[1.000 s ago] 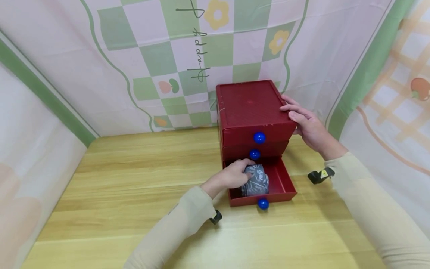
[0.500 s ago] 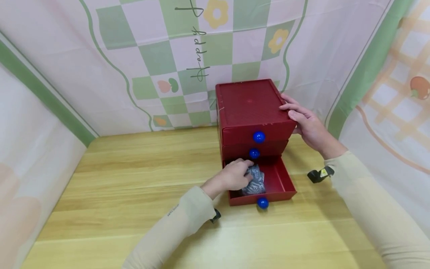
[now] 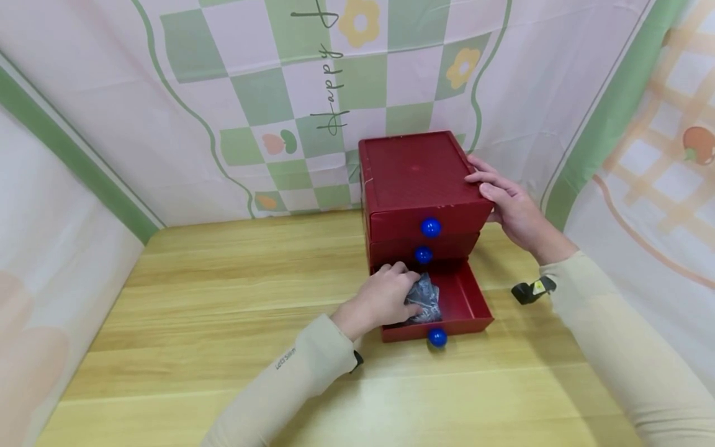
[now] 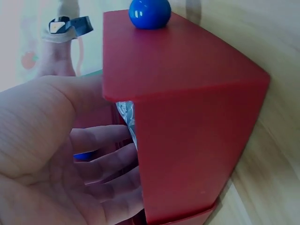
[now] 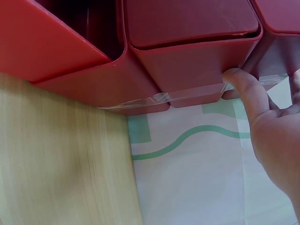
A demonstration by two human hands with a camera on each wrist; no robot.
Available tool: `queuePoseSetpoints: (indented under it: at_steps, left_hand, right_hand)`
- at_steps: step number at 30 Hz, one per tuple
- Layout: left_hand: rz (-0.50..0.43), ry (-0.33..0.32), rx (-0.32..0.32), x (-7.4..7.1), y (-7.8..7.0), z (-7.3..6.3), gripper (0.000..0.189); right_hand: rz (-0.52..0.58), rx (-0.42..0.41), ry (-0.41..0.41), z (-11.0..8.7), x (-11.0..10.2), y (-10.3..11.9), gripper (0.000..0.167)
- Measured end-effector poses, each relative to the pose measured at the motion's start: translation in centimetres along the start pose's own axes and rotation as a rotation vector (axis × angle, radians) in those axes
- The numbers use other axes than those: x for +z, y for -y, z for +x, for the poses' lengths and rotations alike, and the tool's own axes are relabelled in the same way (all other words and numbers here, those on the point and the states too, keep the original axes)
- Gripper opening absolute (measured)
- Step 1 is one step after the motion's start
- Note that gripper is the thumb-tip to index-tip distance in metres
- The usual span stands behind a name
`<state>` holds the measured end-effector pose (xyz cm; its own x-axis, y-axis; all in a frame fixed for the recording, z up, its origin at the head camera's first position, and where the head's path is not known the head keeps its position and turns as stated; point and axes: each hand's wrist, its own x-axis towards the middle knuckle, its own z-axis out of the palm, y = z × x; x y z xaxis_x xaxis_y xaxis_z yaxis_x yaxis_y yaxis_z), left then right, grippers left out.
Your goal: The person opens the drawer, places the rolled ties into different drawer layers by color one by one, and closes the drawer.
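The red three-drawer box [image 3: 416, 171] has its bottom drawer [image 3: 475, 325] pulled out. In that drawer, towards its left side, lies a crumpled grey cloth [image 3: 427, 301] with a white pattern. My left hand [image 3: 382, 295] reaches over the drawer's left wall, with fingers spread across the cloth and the thumb at its near edge. In the left wrist view the fingertips go behind the drawer wall, where only a sliver of cloth [image 4: 126, 115] shows. My right hand [image 3: 514, 208] rests against the box's upper right edge, its fingers extended; the right wrist view shows the thumb pressed to the side.
Blue ball knobs [image 3: 431, 228] mark the drawer fronts, and the upper two drawers are pushed in. The box stands on a wood-grain table [image 3: 223, 298], close to a green and white checked cloth backdrop [image 3: 313, 93]. Clear tape [image 5: 159, 97] runs along the box's side.
The cloth has gone from a neat folded roll to a flatter, crumpled shape. My left hand has shifted a little and spread its fingers and thumb. The right hand has stayed put.
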<state>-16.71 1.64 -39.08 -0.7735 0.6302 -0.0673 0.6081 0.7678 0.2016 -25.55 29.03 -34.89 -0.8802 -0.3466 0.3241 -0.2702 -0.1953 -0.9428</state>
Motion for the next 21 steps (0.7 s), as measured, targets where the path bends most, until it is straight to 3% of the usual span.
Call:
queuePoseSetpoints:
  at_steps: [8,21]
  left_hand:
    - [0.076,0.057,-0.003,0.6,0.0,0.0,0.058]
    - [0.217,0.179,-0.070,1.4,-1.1,0.4,0.053]
  right_hand:
    - [0.009,0.002,0.001,0.0,0.0,0.0,0.030]
    - [0.002,-0.002,0.005,0.0,-0.2,-0.1,0.030]
